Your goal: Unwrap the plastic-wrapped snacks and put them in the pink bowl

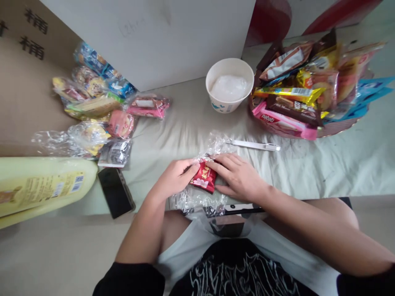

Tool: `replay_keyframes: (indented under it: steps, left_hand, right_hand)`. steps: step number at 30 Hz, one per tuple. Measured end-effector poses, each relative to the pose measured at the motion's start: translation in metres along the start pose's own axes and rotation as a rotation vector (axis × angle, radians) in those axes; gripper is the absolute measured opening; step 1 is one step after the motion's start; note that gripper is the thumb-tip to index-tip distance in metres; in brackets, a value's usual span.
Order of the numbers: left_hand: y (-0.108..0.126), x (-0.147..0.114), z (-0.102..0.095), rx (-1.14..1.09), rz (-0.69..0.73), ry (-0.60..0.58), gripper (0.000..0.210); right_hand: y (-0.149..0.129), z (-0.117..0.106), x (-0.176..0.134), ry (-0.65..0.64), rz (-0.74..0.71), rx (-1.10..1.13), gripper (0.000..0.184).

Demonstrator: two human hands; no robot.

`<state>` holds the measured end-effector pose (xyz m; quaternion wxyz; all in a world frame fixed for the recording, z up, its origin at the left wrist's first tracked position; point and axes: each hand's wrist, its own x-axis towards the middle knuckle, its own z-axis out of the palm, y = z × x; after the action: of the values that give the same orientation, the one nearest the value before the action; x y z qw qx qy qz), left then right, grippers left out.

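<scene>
A red snack packet [205, 176] with gold lettering and pink flowers lies on a sheet of clear plastic film [197, 201] at the bench's front edge. My left hand [179, 174] is closed on the packet's left side, its thumb resting on top. From the other side, my right hand [239, 174] reaches in with fingers stretched out and spread. Its fingertips touch the packet's upper right corner and the film there; its thumb is beside the lower right edge. Just beyond the right hand lies a white, slim utility knife [256, 145].
A paper tub [230, 105] holding a clear plastic bundle stands at the back. To its right is a basket [336, 130] heaped with snacks. Several film-wrapped snacks [92, 102], a black phone [115, 192] and a yellow bag [46, 187] lie left. Boxes [148, 41] stand behind.
</scene>
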<state>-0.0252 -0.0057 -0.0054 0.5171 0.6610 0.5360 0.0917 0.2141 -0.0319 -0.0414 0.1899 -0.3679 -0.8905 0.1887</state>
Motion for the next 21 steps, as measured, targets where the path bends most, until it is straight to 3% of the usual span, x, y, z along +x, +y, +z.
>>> replay_keyframes:
  steps: [8,14,17,21]
  left_hand:
    - [-0.011,0.008,0.005,-0.338,-0.109,0.062,0.050]
    - [-0.013,0.015,0.002,-0.391,-0.146,0.102,0.055]
    - [-0.016,0.019,-0.002,-0.412,-0.160,0.091,0.061]
    - [-0.013,0.023,-0.005,-0.366,-0.177,0.062,0.057]
  right_hand:
    - [0.001,0.001,0.000,0.028,0.007,0.084,0.060]
    - [0.013,0.000,0.002,0.070,0.085,0.305,0.050]
    - [0.016,-0.007,0.002,0.211,0.107,0.438,0.045]
    - [0.010,-0.030,-0.004,0.532,-0.045,0.456,0.048]
